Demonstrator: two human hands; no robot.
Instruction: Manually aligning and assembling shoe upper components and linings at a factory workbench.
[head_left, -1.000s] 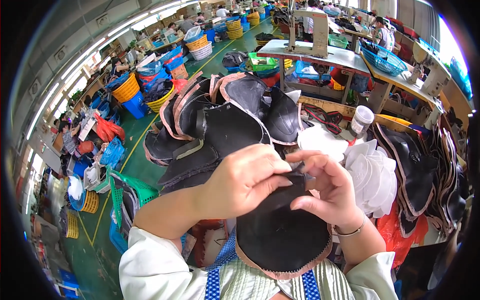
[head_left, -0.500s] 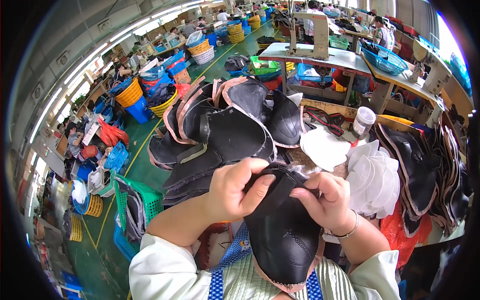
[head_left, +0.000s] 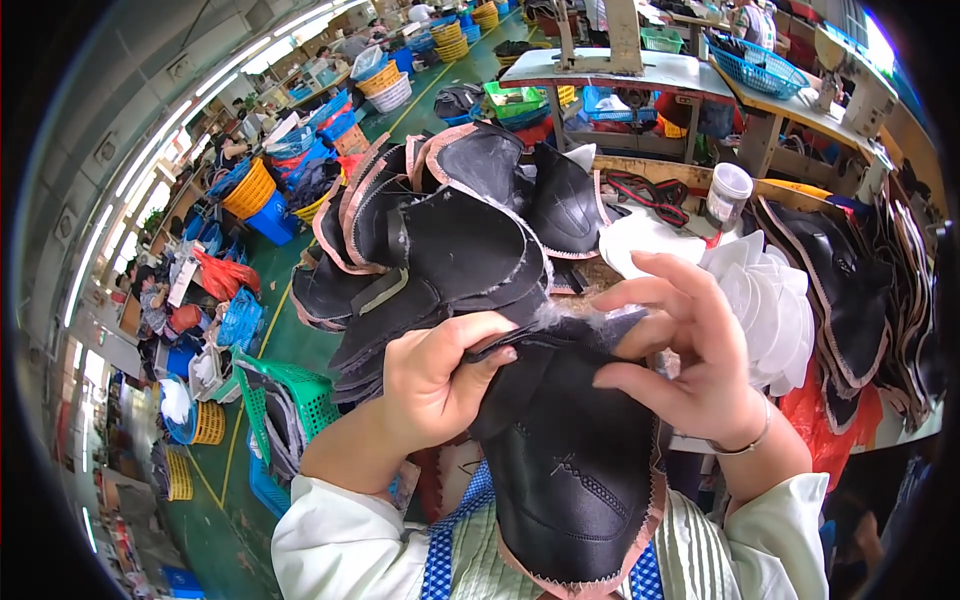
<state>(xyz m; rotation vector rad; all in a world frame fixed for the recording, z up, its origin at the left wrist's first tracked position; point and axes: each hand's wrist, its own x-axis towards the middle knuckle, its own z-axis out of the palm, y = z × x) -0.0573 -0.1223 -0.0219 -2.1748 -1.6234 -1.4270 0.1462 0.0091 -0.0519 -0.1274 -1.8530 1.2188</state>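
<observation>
A black shoe upper (head_left: pixel 565 460) hangs before my chest, its pinkish edge zigzag-stitched round the rounded lower end. My left hand (head_left: pixel 440 375) pinches its top left edge between thumb and bent fingers. At the top right edge, my right hand (head_left: pixel 690 350) has thumb and fingers spread apart, beside a fuzzy grey lining (head_left: pixel 610 328) that shows there. Some of its fingertips are behind the edge, so their contact is unclear. Just beyond both hands lies a heap of similar black uppers (head_left: pixel 465 245) with fluffy cut edges.
White petal-shaped pieces (head_left: pixel 765 310) are stacked right of my right hand, near a white-lidded jar (head_left: pixel 728 192) and red-and-black straps (head_left: pixel 650 195). More uppers (head_left: pixel 835 290) lie far right. A green basket (head_left: pixel 295 395) stands left on the floor; a sewing machine table (head_left: pixel 620 75) stands ahead.
My right hand has loosened from a pinch, its fingers now spread at the upper's top right edge. The left hand keeps its pinch. The view has shifted slightly.
</observation>
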